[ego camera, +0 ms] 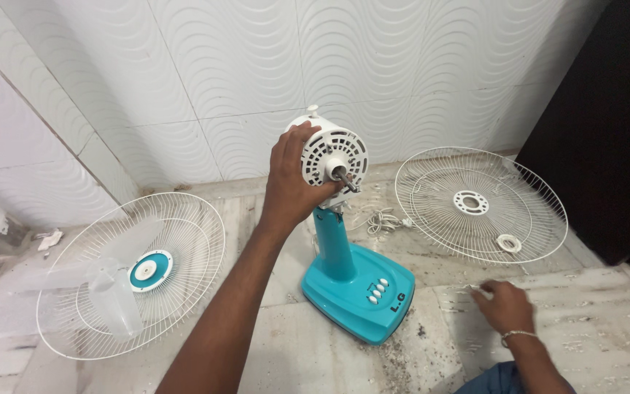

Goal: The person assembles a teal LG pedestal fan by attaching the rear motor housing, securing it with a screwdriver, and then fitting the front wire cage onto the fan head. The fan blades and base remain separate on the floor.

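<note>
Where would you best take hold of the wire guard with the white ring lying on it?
Probably at the near rim of the rear guard, reached from the right hand side. It lies open-face up, tilted against the wall, so the rim wire is exposed; the loose white ring could slide off.

Labels: one. Dark lettered marking [397, 303] printed on the sloping top of the teal plastic fan base [344, 303], at its right front corner, just beside a row of small white oval push buttons [378, 289]. Packages, signs, screens: none seen.
</note>
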